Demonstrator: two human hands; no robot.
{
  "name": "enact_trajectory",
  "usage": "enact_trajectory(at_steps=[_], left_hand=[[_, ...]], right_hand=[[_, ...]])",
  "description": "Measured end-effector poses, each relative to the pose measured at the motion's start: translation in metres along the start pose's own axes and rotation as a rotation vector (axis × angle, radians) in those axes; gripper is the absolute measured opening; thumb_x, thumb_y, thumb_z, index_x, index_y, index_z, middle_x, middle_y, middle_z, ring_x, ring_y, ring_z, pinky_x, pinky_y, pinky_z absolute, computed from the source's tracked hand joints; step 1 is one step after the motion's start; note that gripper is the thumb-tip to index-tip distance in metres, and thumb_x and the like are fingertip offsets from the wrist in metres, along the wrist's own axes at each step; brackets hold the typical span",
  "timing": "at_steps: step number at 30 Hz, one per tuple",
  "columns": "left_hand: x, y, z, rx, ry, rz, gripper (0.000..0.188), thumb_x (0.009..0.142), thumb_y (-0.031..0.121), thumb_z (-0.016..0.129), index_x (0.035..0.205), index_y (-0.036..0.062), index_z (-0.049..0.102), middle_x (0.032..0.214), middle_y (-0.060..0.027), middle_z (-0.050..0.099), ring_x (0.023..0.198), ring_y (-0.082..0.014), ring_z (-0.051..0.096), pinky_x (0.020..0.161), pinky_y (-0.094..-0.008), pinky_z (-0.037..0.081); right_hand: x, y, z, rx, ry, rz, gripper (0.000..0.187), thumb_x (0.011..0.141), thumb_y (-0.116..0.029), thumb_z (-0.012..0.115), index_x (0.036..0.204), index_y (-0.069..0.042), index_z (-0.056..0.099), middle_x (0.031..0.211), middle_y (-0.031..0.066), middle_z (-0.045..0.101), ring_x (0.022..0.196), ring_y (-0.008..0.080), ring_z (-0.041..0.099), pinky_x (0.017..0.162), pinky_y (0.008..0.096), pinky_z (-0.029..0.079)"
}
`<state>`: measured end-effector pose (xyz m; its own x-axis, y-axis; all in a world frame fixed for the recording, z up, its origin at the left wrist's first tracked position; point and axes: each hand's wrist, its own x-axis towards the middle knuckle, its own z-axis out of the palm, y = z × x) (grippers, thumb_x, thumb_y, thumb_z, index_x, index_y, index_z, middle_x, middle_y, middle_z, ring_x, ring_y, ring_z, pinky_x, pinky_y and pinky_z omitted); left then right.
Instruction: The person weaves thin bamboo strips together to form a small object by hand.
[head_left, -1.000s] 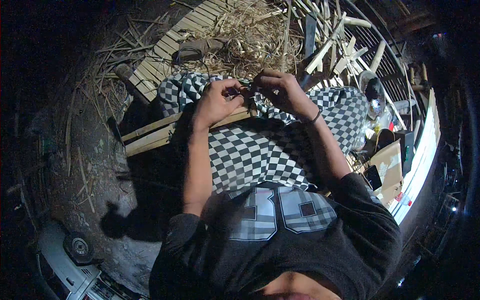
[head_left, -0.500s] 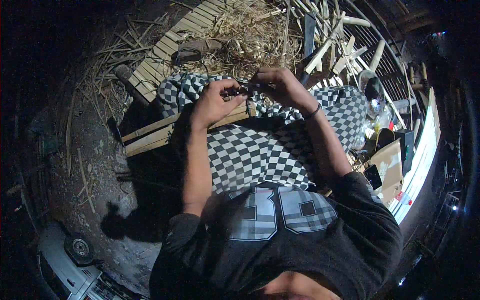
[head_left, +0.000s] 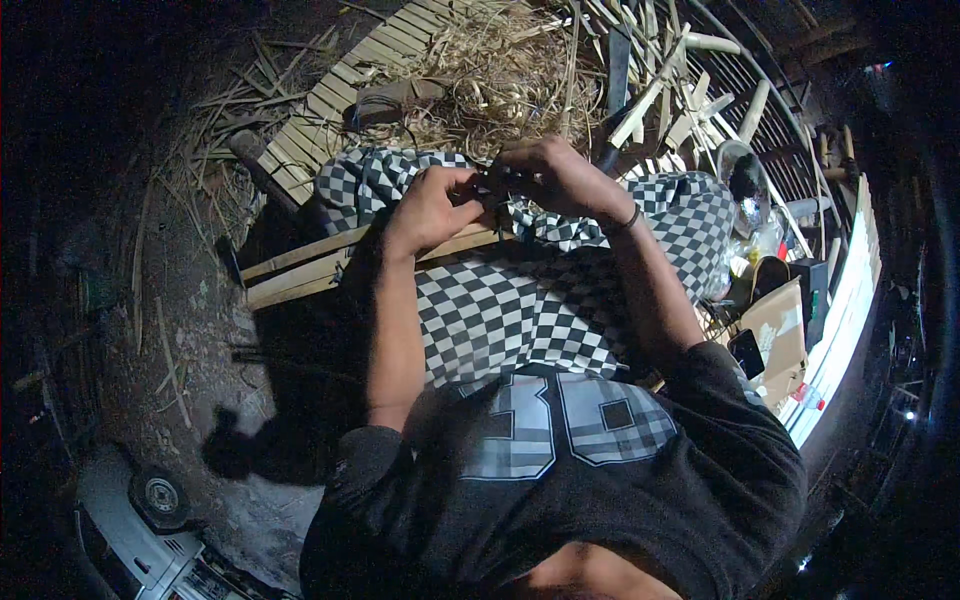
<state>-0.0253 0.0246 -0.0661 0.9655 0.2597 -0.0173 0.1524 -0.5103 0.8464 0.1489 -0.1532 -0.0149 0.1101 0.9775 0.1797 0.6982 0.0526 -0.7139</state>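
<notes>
My left hand (head_left: pixel 432 207) and my right hand (head_left: pixel 556 177) meet above my knees, fingers curled. Between their fingertips sits a small dark piece (head_left: pixel 492 184), pinched from both sides; its kind is too small and dim to tell. A black-and-white checkered cloth (head_left: pixel 520 310) covers my lap beneath the hands. Long pale bamboo strips (head_left: pixel 300 268) lie across the lap under my left wrist and stick out to the left. A thin band circles my right wrist.
Ahead lie a mat of pale slats (head_left: pixel 330 110), a heap of dry shavings (head_left: pixel 500 70) and loose split bamboo sticks (head_left: pixel 660 90). A cardboard box (head_left: pixel 775 330) and a clear bag stand at my right. Bare ground and a wheeled object (head_left: pixel 160 495) are at lower left.
Both hands stay together at the same spot over the lap; only the fingers shift a little.
</notes>
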Motion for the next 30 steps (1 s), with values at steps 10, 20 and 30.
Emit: enact_trajectory(at_steps=[10, 20, 30], left_hand=[[0.004, 0.020, -0.006, -0.074, -0.021, -0.038, 0.025, 0.080, 0.017, 0.075, 0.098, -0.0002, 0.074, 0.086, -0.0133, 0.075, 0.081, -0.0213, 0.070, 0.080, -0.0335, 0.053], [0.003, -0.015, 0.008, -0.134, -0.037, -0.170, 0.030, 0.077, 0.017, 0.077, 0.093, -0.0083, 0.069, 0.092, -0.0173, 0.073, 0.088, -0.0210, 0.069, 0.079, -0.0350, 0.054], [0.001, 0.041, -0.012, -0.035, -0.063, -0.076, 0.033, 0.080, 0.028, 0.083, 0.084, -0.0023, 0.072, 0.074, -0.0144, 0.070, 0.066, -0.0211, 0.066, 0.066, -0.0330, 0.051]], right_hand=[[-0.002, 0.009, 0.004, 0.060, 0.024, 0.038, 0.015, 0.084, -0.003, 0.067, 0.099, 0.001, 0.067, 0.092, 0.0160, 0.066, 0.085, 0.0340, 0.065, 0.074, 0.0402, 0.053], [0.012, -0.009, -0.019, 0.432, 0.093, 0.473, 0.039, 0.101, -0.032, 0.062, 0.123, 0.000, 0.063, 0.104, 0.0063, 0.071, 0.091, 0.0146, 0.065, 0.078, 0.0316, 0.053], [0.057, 0.036, 0.012, 0.922, 0.167, 0.352, 0.031, 0.102, -0.023, 0.059, 0.121, 0.001, 0.062, 0.097, 0.0046, 0.067, 0.082, 0.0106, 0.062, 0.070, 0.0257, 0.050]])
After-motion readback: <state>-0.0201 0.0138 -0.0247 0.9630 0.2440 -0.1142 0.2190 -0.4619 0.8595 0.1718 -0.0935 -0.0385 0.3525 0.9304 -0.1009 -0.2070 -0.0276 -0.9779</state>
